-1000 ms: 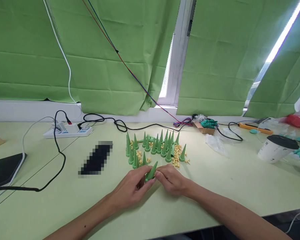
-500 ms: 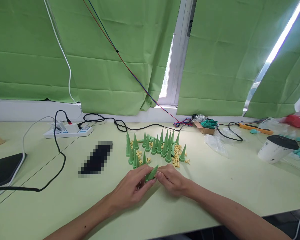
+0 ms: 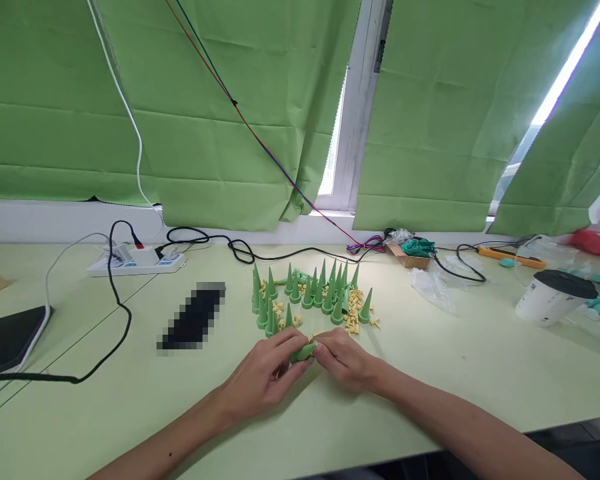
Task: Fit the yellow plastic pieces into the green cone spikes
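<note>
My left hand [image 3: 275,373] is wrapped round a green cone [image 3: 303,352], which lies tilted with its tip toward the right. Close against it, my right hand [image 3: 344,360] is closed in a pinch at the cone's tip; whatever sits between its fingers is too small to make out. Just beyond both hands, several green cones [image 3: 337,311] stand upright in a cluster on the table. Small yellow pieces [image 3: 353,319] lie in heaps among and beside them.
A pixelated dark object [image 3: 193,317] lies left of the cones. Behind are a white power strip [image 3: 147,263] and black cables. To the right are a small cardboard box [image 3: 409,258], clear plastic bags, an orange tool [image 3: 511,257] and a white cup [image 3: 550,300] with a dark lid.
The held cone has tipped lower, its point now closer to my right fingers. Both hands have stayed nearly in place.
</note>
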A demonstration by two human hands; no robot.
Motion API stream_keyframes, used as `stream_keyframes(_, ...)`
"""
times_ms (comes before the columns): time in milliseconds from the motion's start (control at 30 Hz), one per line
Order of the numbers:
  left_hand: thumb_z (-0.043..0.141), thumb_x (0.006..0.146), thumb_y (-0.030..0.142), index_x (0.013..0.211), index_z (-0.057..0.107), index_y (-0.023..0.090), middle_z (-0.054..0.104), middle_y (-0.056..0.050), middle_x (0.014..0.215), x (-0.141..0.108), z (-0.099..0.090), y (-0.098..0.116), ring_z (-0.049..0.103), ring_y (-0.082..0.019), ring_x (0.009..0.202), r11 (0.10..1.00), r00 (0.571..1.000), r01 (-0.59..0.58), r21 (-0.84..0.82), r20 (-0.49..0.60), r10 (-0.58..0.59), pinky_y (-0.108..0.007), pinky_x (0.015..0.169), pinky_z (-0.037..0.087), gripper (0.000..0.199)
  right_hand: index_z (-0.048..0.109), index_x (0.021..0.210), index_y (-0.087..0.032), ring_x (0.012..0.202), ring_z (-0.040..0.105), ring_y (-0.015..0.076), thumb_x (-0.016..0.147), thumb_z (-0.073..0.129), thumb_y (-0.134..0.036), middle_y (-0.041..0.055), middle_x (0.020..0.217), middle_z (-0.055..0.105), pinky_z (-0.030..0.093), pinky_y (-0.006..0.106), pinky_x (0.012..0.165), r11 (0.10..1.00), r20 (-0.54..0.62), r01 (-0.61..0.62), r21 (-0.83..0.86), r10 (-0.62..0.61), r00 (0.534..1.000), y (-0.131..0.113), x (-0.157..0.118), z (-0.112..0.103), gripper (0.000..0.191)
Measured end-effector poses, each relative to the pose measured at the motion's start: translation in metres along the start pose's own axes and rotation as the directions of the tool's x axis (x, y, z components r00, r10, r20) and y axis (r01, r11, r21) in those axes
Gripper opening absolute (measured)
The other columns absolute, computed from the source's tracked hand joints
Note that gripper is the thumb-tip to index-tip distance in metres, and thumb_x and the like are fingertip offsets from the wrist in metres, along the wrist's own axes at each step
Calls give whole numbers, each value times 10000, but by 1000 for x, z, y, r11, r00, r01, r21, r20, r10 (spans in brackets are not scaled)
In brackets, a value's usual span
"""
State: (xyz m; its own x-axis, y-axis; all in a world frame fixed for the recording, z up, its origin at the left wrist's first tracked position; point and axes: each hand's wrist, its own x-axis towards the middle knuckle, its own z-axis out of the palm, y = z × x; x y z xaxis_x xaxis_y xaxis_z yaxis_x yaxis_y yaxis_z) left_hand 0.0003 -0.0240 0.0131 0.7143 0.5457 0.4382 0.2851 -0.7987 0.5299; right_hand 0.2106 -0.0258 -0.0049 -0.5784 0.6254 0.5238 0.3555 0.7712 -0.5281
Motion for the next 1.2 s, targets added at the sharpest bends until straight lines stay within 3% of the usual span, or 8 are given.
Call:
stream_keyframes(200,477,976,178,1067,571,206,566,-47,998,-1,0,-1,441,-77,594,999,999,-33,10,-18,33,-196,514,385,134,305,669,-210,527,314,106,1058,242,-363,-44,588,351,262,262,550,1000,2,0,-19,0,1000,1,0,1,423)
stream_keyframes(333,465,972,158,1099,584,208,577,-69,1060,-1,-1,-2,439,-61,559,998,998,-56,28,-31,57,-198,512,390,181,421,686,-197,547,367,109,1070,229,-349,-22,622,459,302,255,571,999,11,8,-45,-7,1000,3,-1,1,456)
stream_keyframes(567,453,959,125,1101,600,205,594,-95,1073,-2,-3,0,513,-98,663,995,997,-62,77,-46,65,-201,546,400,219,506,717,-188,550,409,111,1075,233,-354,-6,643,531,329,247,577,999,2,9,-40,-9,1000,1,-1,1,480)
stream_keyframes(700,442,966,140,1076,595,199,589,-94,1082,-2,-2,-1,454,-79,595,999,999,-24,40,-37,26,-209,532,389,197,493,703,-189,538,389,109,1070,237,-347,-10,627,518,313,249,571,997,-1,0,-79,0,1000,0,0,2,475)
stream_keyframes(933,453,958,170,1176,537,229,561,-92,1178,-1,1,0,500,-77,624,995,996,72,-72,-56,-76,-205,564,450,241,467,687,-192,510,346,105,1066,239,-341,-24,591,485,272,250,548,991,-31,2,-136,-6,999,0,2,3,466)
stream_keyframes(1033,489,940,209,1195,500,227,588,-65,1074,1,0,5,528,-88,627,984,984,154,-92,-73,-161,-207,551,454,255,444,662,-196,493,323,104,1066,222,-356,-29,562,451,261,251,531,987,-49,-4,-158,-4,999,0,2,4,488)
stream_keyframes(1200,542,917,301,1165,474,214,531,49,676,5,-1,8,510,-118,569,940,946,304,-155,-72,-317,-204,508,412,271,350,624,-212,468,277,102,1061,207,-391,-41,528,373,231,257,506,984,-108,-16,-175,-3,994,0,4,3,494)
